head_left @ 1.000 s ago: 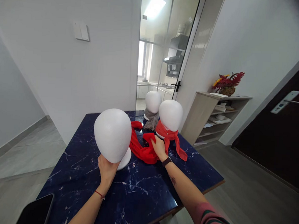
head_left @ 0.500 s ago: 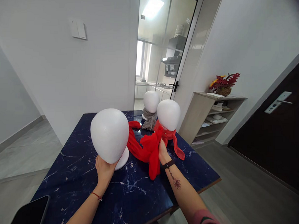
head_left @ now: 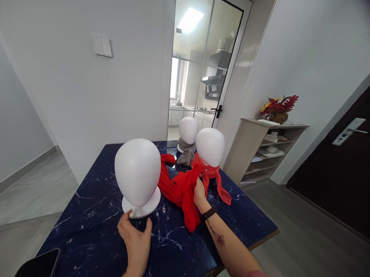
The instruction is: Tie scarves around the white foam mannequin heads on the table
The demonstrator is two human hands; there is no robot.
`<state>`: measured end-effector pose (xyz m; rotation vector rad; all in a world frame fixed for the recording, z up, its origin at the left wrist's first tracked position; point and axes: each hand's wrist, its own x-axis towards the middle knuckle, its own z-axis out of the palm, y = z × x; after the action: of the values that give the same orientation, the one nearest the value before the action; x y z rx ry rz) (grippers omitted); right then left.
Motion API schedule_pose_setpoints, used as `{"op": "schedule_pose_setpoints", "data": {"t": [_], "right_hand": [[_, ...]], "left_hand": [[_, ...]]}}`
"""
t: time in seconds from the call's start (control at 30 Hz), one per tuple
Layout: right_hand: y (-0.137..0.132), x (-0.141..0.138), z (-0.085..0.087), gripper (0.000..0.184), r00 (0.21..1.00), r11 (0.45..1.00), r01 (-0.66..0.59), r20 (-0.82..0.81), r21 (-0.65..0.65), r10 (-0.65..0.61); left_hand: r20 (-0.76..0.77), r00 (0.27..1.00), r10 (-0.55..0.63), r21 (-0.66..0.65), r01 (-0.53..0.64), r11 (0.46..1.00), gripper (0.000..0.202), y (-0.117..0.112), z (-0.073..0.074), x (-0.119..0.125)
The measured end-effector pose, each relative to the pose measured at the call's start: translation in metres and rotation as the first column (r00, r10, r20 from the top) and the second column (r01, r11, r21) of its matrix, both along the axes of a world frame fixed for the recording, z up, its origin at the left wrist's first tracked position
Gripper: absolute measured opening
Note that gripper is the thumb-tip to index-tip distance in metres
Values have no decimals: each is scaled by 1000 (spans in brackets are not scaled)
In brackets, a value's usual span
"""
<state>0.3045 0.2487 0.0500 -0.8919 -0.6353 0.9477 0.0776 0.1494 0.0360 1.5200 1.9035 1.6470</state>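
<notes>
A white foam mannequin head (head_left: pixel 137 169) stands upright on its round base at the near left of the table. Just in front of that base is my left hand (head_left: pixel 135 236), its thumb and fingers apart and nothing in it. Bright red scarf (head_left: pixel 176 189) cloth is bunched in my right hand (head_left: pixel 201 195), with one end hanging down and the rest trailing left behind the near head. Beyond my right hand stands a second white head (head_left: pixel 210 147) with a coral-red scarf (head_left: pixel 222 188) tied round its neck. A third head (head_left: pixel 188 130), farther back, wears a grey scarf (head_left: pixel 187 153).
The dark blue marbled table (head_left: pixel 93 208) carries a phone (head_left: pixel 40 265) at its near left corner. A shelf unit (head_left: pixel 248 149) with a flower basket (head_left: pixel 279 112) stands at the right. Behind the table is a glass door (head_left: pixel 191 69).
My left hand has let go of the near head and drawn back toward me, opening. That head now stands upright on its base. My right hand still grips the red scarf.
</notes>
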Motion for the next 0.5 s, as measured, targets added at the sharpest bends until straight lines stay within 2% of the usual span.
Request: {"op": "schedule_pose_setpoints", "data": {"t": [0.03,0.07,0.1,0.13,0.2,0.23,0.27,0.33,0.4,0.43,0.5], "right_hand": [[-1,0,-2,29,991,994,105,82,18,-106],[-3,0,-2,30,965,981,188,180,44,-193],[-6,-1,-2,31,924,968,240,287,77,-253],[-10,-2,-1,31,876,958,263,388,117,-288],[-21,-8,4,30,775,950,240,549,200,-311],[-26,-11,7,28,729,950,205,611,234,-308],[-31,-15,9,27,683,952,157,668,261,-296],[-41,-23,13,26,578,957,31,776,288,-252],[-47,-29,15,31,452,947,-105,863,303,-226],[-50,-31,15,36,404,934,-169,887,314,-225],[-54,-35,16,48,365,895,-290,904,338,-223]], "left_hand": [[32,996,-79,-9,79,997,49,-13,-4,6],[66,976,-206,-11,207,978,40,-23,-7,12],[95,921,-378,-39,383,923,33,-30,-8,19],[133,844,-520,-66,531,844,31,-34,-8,26],[231,682,-694,-105,726,679,41,-32,-6,41],[287,627,-724,-109,772,626,50,-27,-5,48],[346,590,-730,-100,797,596,58,-21,-4,55],[457,528,-716,-58,821,568,69,-7,-6,65],[540,471,-697,-16,834,551,65,5,-11,70],[565,464,-682,0,827,563,59,10,-14,71],[583,504,-637,23,774,633,51,17,-19,68]]}}
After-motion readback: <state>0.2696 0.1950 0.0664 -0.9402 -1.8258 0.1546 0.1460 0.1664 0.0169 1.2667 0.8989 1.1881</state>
